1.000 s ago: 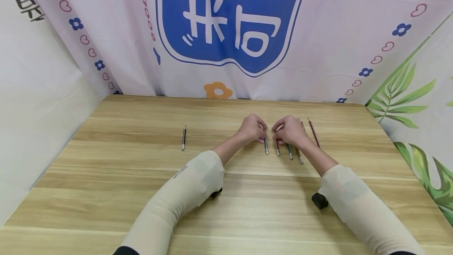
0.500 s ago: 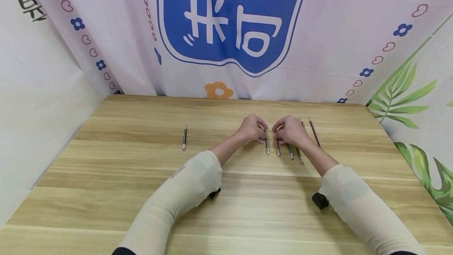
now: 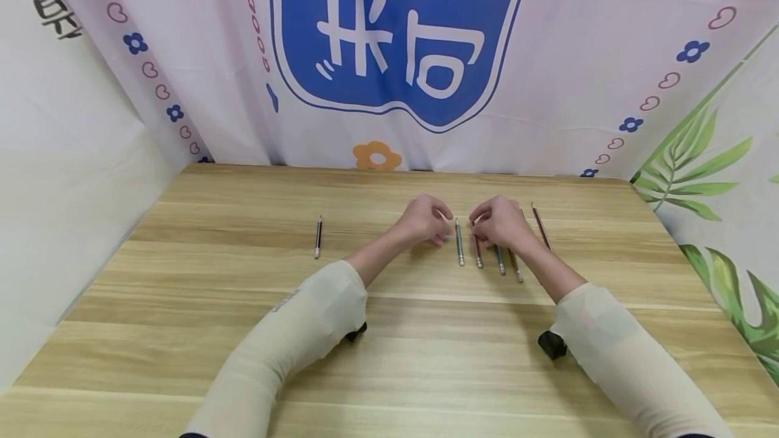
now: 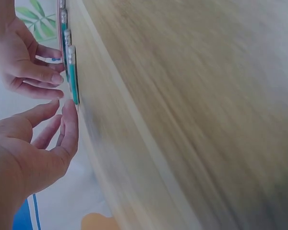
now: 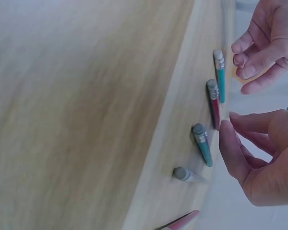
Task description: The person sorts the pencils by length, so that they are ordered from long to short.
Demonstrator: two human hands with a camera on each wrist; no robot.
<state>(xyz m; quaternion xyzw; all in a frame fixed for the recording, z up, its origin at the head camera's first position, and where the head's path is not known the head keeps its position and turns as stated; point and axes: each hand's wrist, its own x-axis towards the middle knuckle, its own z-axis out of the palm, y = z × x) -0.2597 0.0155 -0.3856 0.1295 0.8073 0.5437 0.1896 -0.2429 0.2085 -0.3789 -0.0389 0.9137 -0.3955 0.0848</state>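
Note:
Just left of a teal pencil (image 3: 459,243) with a white eraser end, my left hand (image 3: 422,219) hovers with loosely bent fingers and holds nothing. The left wrist view shows its fingertips near that pencil's (image 4: 73,76) point, apart from it. Beside it lies a dark red pencil (image 3: 477,254), whose far end is by the thumb and forefinger of my right hand (image 3: 502,225). In the right wrist view those fingertips, slightly apart, are at the red pencil's (image 5: 214,108) tip; contact is hard to judge. Another teal pencil (image 5: 203,146) lies partly under the right hand.
Right of the hands are a yellowish-brown pencil (image 3: 516,267), partly hidden, and a slanted red pencil (image 3: 540,227). A dark pencil (image 3: 318,237) lies alone at the left. The wooden table (image 3: 389,370) ends at a printed curtain (image 3: 243,134) behind.
My left hand has let go of the teal pencil and drawn back left, leaving it lying on the table. The right hand has hardly moved.

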